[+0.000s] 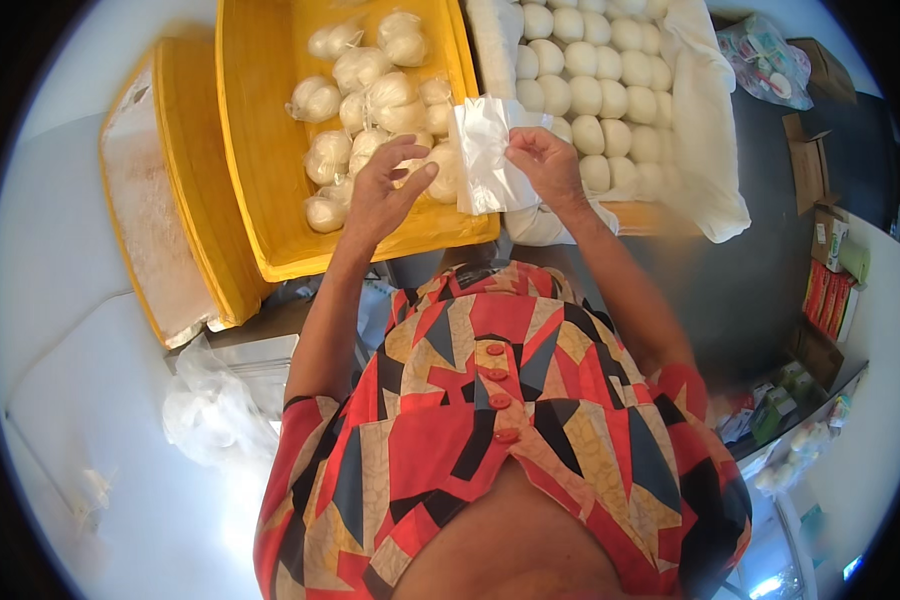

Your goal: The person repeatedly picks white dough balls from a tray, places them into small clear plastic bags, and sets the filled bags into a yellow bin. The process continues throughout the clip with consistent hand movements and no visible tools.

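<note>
The left hand (384, 188) partly hides the bagged white balls (393, 103).

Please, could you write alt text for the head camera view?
A person's right hand holds a piece of clear plastic, the left hand open over a yellow crate of bagged white balls. To the right, rows of unbagged white balls sit in a cloth-lined tray.

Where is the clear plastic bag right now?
In the head view it is just above centre, held in the right hand, in front of where the yellow crate meets the cloth-lined tray.
</note>
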Motion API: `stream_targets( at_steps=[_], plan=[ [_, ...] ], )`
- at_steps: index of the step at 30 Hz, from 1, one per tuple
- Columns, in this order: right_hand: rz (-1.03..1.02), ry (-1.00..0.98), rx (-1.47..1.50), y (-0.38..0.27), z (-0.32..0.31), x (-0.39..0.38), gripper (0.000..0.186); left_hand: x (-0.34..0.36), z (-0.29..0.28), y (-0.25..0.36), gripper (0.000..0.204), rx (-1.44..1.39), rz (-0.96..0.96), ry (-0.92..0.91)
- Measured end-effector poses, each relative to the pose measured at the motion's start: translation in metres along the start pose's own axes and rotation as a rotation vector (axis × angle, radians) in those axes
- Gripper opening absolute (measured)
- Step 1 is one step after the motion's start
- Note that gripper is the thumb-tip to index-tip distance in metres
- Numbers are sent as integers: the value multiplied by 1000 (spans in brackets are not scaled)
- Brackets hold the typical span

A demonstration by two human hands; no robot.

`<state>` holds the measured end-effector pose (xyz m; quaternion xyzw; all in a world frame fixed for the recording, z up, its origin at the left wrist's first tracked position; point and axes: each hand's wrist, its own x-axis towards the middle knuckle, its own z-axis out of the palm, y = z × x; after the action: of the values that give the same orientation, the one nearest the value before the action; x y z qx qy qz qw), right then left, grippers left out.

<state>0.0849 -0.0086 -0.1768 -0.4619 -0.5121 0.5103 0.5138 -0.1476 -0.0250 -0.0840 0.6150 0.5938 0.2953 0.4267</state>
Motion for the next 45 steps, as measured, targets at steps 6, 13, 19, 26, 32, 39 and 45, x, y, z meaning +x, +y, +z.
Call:
stream_targets(
  at_steps=[6, 13, 19, 26, 32, 39, 45],
  plan=[
    [379, 13, 654, -14, -13, 9, 13, 33, 59, 9, 48, -472, -145, -82],
    [346, 238, 680, 12, -11, 11, 11, 37, 67, -2, 15, -515, -246, -92],
    [438, 443, 1036, 11, -48, 17, 13, 25, 25, -70, 28, 292, -86, 332],
    [259, 463, 1163, -13, -77, 24, 22, 44, 121, -20, 38, 894, 634, -230],
    [-203, 263, 1054, -50, -181, 18, 25, 47, 125, -18, 44, 614, 498, -310],
    [-546, 71, -446, -98, -82, 12, 7, 62, 104, 105, 38, -683, -188, -385],
    [-86, 281, 249, -31, -85, 10, 17, 58, 64, 89, 19, -629, -108, -48]
  ],
)
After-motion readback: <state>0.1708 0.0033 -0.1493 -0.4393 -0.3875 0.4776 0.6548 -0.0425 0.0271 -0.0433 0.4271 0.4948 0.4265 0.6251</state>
